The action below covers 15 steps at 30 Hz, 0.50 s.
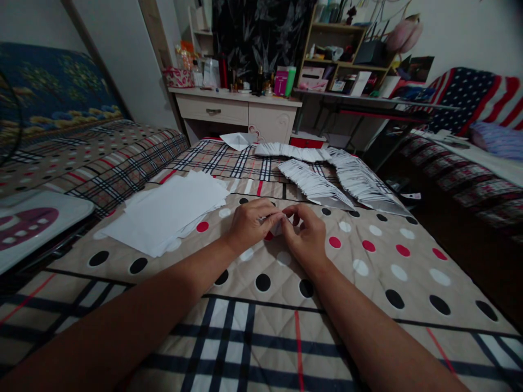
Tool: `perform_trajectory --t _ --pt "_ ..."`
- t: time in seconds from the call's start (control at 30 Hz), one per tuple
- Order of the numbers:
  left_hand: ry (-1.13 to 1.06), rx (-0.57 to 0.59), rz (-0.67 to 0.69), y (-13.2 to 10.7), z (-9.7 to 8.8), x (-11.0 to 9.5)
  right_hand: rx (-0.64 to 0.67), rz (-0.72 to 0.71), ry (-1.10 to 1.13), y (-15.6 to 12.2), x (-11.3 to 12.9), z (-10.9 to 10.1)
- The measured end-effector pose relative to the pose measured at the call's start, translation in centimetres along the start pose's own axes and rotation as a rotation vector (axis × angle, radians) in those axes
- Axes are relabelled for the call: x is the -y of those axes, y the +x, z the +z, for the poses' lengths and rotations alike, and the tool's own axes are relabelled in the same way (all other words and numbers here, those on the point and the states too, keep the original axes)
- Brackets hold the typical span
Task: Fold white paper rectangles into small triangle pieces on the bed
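My left hand (254,224) and my right hand (305,233) meet over the middle of the bedspread. Pinched between their thumbs and fingers is a small piece of white paper (277,228), mostly hidden by the fingers. To the left lies a loose stack of white paper sheets (174,209), its edges uneven. Beyond my right hand, folded paper pieces (312,182) stand in a tight row. A second, longer row of folded pieces (357,177) curves along the bed's right and far side. At the far edge rests a single folded paper (238,141).
The patterned bedspread (261,326) covers the surface under my arms. A white dresser (269,117) with bottles stands beyond the bed. At left is a white box-like item with a purple mark (36,223). A desk with shelves (333,60) stands at back right.
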State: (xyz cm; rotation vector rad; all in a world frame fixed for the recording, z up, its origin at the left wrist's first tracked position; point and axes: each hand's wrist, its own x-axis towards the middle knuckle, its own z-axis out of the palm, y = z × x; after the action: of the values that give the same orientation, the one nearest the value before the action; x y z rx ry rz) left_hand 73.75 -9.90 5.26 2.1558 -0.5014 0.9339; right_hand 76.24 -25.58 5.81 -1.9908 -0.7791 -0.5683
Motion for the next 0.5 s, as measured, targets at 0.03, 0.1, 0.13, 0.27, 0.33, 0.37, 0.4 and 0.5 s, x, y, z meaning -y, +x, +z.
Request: perform_trajectory --t 0.03,0.1,0.13,0.27,0.33,0.37,0.4,0.5 --pt "0.01 0.012 0.013 0.0 0.0 -0.1 -0.01 -0.007 -0.017 -0.1 0.0 0.0" --pt "0.036 0.025 0.045 0.0 0.1 -0.1 -0.026 -0.015 -0.04 -0.2 0.0 0.0" --pt "0.048 0.028 0.058 0.0 0.1 -0.1 -0.034 -0.018 -0.041 -0.2 -0.1 0.0" --pt "0.076 -0.001 0.069 -0.1 -0.1 -0.1 -0.06 -0.017 0.015 -0.2 -0.2 -0.1" --pt "0.09 -0.013 0.05 -0.1 -0.4 0.0 -0.078 0.017 0.046 -0.3 -0.3 -0.2" --pt "0.097 -0.016 0.045 -0.2 -0.6 -0.1 -0.084 0.04 0.057 -0.3 -0.4 -0.3" --pt "0.105 -0.013 0.044 -0.2 -0.9 -0.1 -0.089 0.066 0.066 -0.4 -0.4 -0.5" --pt "0.13 0.042 0.068 -0.4 -1.7 -0.6 -0.073 0.143 0.094 -0.7 -0.5 -0.8"
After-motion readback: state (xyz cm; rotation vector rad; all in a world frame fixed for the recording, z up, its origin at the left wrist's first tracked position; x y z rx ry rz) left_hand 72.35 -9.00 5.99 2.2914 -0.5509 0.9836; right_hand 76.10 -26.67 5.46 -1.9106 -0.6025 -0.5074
